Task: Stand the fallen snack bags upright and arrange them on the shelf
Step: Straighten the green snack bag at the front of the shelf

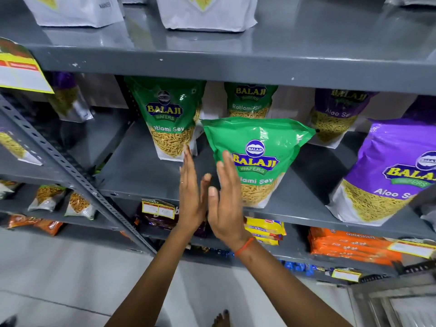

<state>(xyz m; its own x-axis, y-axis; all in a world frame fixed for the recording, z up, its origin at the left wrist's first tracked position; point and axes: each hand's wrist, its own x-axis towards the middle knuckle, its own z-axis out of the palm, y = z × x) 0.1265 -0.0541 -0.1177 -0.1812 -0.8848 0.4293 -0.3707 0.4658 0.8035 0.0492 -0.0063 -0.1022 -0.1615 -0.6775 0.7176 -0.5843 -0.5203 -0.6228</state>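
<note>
A green Ratlami Sev bag [258, 147] stands upright near the front edge of the grey middle shelf [146, 171]. My right hand [226, 199] is flat and open, its fingers resting against that bag's left side. My left hand [191, 192] is open too, held edge-on just left of the right hand, fingertips near the bottom of a second green bag [166, 116] standing further back. A third green bag [250, 100] stands at the rear. Purple Aloo Sev bags stand to the right, one in front [389, 175] and one behind [337, 114].
White bags [205, 13] stand on the top shelf. Below are yellow packets [264, 228], orange cookie packs [349, 246] and price tags [158, 210]. A perforated upright post [70, 166] divides this rack from the left one, which holds more snack bags [47, 197].
</note>
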